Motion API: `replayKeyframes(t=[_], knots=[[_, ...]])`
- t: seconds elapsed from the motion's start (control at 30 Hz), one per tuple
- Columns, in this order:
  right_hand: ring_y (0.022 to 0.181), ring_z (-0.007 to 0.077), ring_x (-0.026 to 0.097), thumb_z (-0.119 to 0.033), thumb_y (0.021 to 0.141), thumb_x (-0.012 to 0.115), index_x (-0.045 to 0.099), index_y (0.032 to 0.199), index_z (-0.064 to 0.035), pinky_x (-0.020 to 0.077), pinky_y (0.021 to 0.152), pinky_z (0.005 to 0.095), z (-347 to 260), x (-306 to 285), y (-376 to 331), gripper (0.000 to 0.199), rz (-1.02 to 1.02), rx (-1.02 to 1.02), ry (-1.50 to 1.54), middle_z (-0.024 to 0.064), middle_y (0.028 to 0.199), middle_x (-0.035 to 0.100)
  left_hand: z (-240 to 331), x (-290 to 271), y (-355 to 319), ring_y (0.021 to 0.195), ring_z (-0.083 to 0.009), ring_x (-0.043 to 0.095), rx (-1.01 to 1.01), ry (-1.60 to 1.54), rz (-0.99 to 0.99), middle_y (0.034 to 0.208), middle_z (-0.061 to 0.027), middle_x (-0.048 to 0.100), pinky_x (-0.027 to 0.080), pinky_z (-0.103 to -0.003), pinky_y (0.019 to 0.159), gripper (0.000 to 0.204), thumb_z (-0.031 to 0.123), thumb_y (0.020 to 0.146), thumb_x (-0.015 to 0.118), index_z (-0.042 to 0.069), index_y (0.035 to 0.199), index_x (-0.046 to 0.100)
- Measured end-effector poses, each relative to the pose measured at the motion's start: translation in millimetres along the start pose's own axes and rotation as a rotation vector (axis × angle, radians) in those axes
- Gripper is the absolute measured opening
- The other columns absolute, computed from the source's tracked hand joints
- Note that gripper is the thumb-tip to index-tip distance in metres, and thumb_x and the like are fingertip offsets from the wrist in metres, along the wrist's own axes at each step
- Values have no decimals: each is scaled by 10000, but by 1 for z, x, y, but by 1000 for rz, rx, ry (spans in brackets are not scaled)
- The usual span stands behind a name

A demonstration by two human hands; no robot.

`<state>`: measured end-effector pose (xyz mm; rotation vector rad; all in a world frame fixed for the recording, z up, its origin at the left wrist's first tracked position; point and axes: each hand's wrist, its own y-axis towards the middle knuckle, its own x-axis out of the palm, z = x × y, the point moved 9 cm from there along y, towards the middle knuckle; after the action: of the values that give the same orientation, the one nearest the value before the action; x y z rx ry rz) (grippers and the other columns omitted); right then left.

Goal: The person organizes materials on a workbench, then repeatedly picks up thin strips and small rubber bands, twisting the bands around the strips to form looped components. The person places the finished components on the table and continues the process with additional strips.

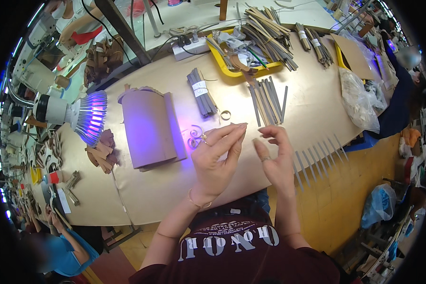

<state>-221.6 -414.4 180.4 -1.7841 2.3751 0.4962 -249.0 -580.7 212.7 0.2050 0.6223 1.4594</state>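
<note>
- The left hand [215,158] is raised over the near edge of the tan paper-covered worktable [184,189], palm turned toward the person, fingers stretched out together and pointing right; nothing can be seen in its grip, and a thin bracelet sits at the wrist.
- The right hand [274,158] faces it just to the right, fingers loosely curled and spread, the thumb standing apart; the fingertips of both hands come close together. Whether a thin strip is pinched between them cannot be told.
- A row of narrow grey strips [317,158] hangs side by side over the near right edge of the table, just right of the right hand.
- Farther back, a loose fan of long grey strips [268,99] lies flat on the table, beyond both hands.
- To its left lies a bundle of grey strips bound with a white band [201,91].
- A stack of large mauve-brown cut sheets [151,128] rests left of the hands, washed in violet light from a white lamp with purple bulbs [83,116] at the far left.
- A yellow plastic tray [232,72] heaped with strips and scraps stands at the far side.
</note>
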Motion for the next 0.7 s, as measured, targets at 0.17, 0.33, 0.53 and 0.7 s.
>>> replayKeyframes(t=[0.17, 0.33, 0.53, 0.7], knots=[[841, 138, 594, -57, 905, 680, 685, 965, 13, 465, 783, 277, -21, -5, -15, 93, -48, 55, 195, 70, 897, 649, 23, 4, -5, 924, -234, 668, 303, 162, -9, 1092, -85, 692, 479, -347, 786, 404, -48, 723, 734, 66, 1111, 726], [790, 128, 593, -21, 903, 671, 688, 954, 28, 476, 735, 265, -34, -4, -18, 73, -55, 45, 201, 77, 879, 654, 32, 6, -14, 963, -230, 667, 366, 220, -42, 1130, -75, 673, 466, -350, 817, 421, -45, 698, 733, 52, 1108, 723], [769, 126, 591, -23, 901, 675, 688, 934, 31, 474, 726, 261, -36, -5, -15, 65, -36, 33, 213, 73, 838, 652, 37, 6, -14, 972, -229, 681, 376, 290, -46, 1094, -82, 697, 459, -341, 830, 371, -53, 703, 752, 50, 1060, 746], [760, 123, 590, -14, 896, 672, 688, 919, 30, 473, 719, 262, -37, -6, -20, 52, -41, 57, 206, 71, 835, 653, 39, 7, -21, 993, -214, 675, 386, 337, -78, 1117, -61, 677, 444, -332, 847, 400, -39, 703, 740, 55, 1091, 730]])
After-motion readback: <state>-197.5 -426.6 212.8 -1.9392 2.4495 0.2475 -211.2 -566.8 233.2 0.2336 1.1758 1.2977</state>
